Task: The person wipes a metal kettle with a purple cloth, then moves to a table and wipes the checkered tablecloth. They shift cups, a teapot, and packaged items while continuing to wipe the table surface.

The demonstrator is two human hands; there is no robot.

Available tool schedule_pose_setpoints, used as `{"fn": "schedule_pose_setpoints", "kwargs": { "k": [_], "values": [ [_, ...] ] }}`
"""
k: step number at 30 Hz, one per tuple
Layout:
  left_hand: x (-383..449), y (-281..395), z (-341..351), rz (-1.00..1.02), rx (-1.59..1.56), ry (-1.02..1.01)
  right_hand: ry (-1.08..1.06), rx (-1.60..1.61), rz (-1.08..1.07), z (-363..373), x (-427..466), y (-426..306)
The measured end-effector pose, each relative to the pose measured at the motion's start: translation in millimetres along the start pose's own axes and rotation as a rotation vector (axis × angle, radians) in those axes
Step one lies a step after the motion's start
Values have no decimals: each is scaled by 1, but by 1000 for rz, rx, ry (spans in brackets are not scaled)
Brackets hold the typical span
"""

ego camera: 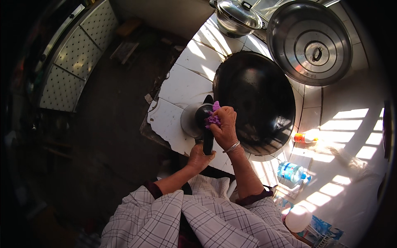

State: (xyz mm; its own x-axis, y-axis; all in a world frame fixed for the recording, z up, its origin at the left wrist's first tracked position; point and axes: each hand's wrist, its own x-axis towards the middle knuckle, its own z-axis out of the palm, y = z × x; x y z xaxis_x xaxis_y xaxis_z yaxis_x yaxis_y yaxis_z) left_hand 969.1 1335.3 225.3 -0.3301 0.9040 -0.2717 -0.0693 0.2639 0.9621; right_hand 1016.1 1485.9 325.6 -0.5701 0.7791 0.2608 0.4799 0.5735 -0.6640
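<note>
On the white tiled counter (183, 82) stands a metal kettle (189, 120) with a black lid, spout and handle. My left hand (200, 158) grips the lower end of the black handle (208, 144). In my right hand (225, 125) is a bunched purple cloth (213, 119), pressed against the black top of the kettle. A silver bangle (232, 147) circles my right wrist. Part of the kettle's lid is hidden under the cloth and fingers.
A large black wok (254, 102) is set into the counter right of the kettle. Behind it are a big metal lid (310, 40) and a lidded steel pot (238, 18). A plastic water bottle (290, 172) and a small bottle with a red label (304, 137) are on the right.
</note>
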Motion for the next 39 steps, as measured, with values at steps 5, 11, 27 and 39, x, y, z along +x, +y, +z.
{"fn": "schedule_pose_setpoints", "kwargs": {
  "k": [5, 11, 27, 39],
  "values": [
    [2, 4, 6, -31, 79, 14, -119, 18, -22, 1, 23, 10],
    [-1, -3, 9, -39, 0, 61, -3, 103, 95, 27, 40, 33],
    [1, 9, -15, -126, -193, -12, 90, 554, 117, 25, -19, -2],
    [-6, 42, -75, -135, -619, 110, 58, 428, 366, 116, 21, 95]
  ]
}}
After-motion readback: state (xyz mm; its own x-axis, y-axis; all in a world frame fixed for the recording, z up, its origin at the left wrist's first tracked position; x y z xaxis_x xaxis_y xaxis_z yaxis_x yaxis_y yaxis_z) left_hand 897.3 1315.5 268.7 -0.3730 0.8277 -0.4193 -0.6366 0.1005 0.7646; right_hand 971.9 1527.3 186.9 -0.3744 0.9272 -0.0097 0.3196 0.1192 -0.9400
